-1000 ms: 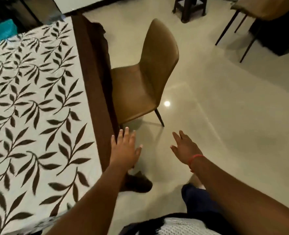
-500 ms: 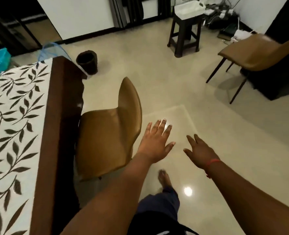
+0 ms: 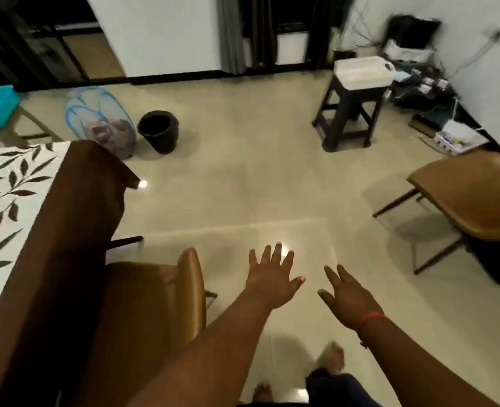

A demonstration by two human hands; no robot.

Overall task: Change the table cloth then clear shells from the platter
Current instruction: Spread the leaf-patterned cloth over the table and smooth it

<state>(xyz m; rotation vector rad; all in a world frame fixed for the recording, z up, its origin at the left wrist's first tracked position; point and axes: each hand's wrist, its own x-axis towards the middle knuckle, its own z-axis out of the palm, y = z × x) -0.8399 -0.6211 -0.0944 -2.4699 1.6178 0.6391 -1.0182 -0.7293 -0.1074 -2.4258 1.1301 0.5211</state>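
A white table cloth with a dark leaf print and a wide brown border [image 3: 5, 195] covers the table at the left edge of the head view; its brown edge hangs down the side. My left hand [image 3: 272, 277] is stretched out over the floor with fingers spread, holding nothing. To its right, my right hand [image 3: 348, 298], with a red thread at the wrist, is also spread and empty. Both hands are apart from the cloth. No platter or shells show.
A tan chair [image 3: 154, 304] is tucked beside the table, left of my left hand. Another tan chair [image 3: 478, 195] stands at the right. A dark bucket [image 3: 159, 130], a blue mesh basket [image 3: 102, 121] and a dark stool holding a white tub [image 3: 348, 113] stand farther off.
My view has swung away from the table toward the room. The table has slid to the left edge, and both empty hands have moved forward over the floor past the near chair.
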